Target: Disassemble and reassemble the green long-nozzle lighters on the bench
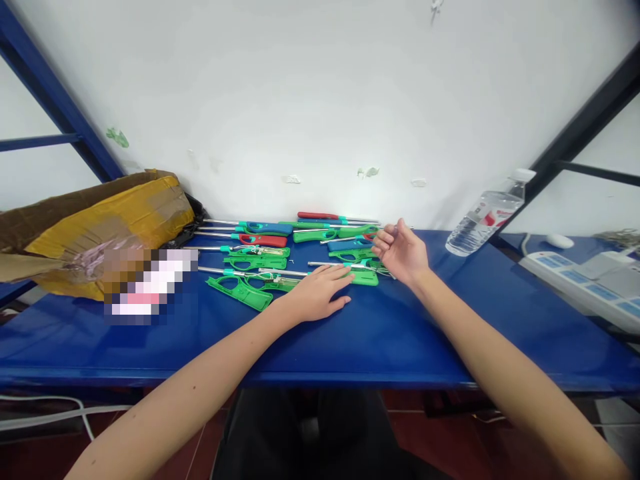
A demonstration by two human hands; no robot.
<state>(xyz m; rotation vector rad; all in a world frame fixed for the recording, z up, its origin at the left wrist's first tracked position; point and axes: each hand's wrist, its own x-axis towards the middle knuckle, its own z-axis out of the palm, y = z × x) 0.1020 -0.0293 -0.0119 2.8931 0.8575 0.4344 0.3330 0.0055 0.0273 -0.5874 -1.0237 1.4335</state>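
Several long-nosed gas lighters lie in rows on the blue table, among them a red-handled lighter [265, 240] and a blue-handled lighter [270, 229]. Some green ones are opened up, with wires and metal showing inside, such as the opened lighter [260, 252]. A loose green handle shell [243, 293] rests at the front left. My left hand [323, 293] lies flat with fingers stretched out, its fingertips over a green lighter casing [365, 275]. At the right end of the rows, my right hand [403, 253] is turned palm inward, fingers loosely bent and apart, beside a blue lighter handle [345, 245].
A torn cardboard box [110, 220] with yellow tape stands on the left, a pixelated patch in front of it. To the right are a tilted water bottle [485, 213], a white power strip [580, 280] and a white mouse [560, 241]. A white wall [320, 100] rises behind.
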